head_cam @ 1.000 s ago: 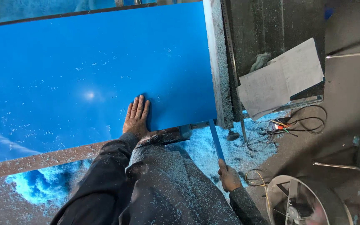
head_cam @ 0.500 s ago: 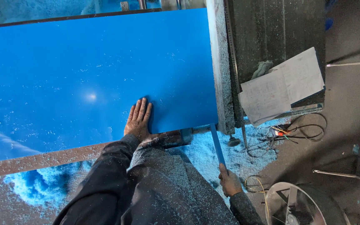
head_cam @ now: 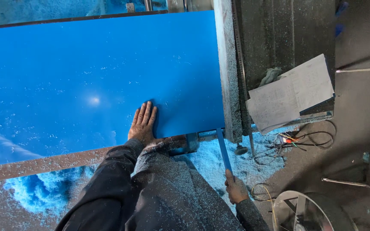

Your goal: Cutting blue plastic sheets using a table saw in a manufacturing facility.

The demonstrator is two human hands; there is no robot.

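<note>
A large glossy blue sheet (head_cam: pixel 86 72) lies flat on a saw table. My left hand (head_cam: pixel 143 123) rests palm down on its near edge, fingers together. My right hand (head_cam: pixel 235 188) is lower, beside my body, closed on the bottom end of a narrow blue strip (head_cam: pixel 223 147). The strip runs up from my hand to the sheet's near right corner. Dark dusty sleeves and an apron covered in blue chips fill the bottom centre.
A dusty metal fence rail (head_cam: pixel 227 68) borders the sheet's right side. A rusty rail (head_cam: pixel 43 164) runs along the near edge. Blue sawdust (head_cam: pixel 35 192) is heaped below. Papers (head_cam: pixel 292 94), loose wires (head_cam: pixel 305 141) and a round fan guard (head_cam: pixel 309 211) sit at right.
My right hand has slid slightly down and right with the strip. The view has shifted a little; my left hand stays on the sheet.
</note>
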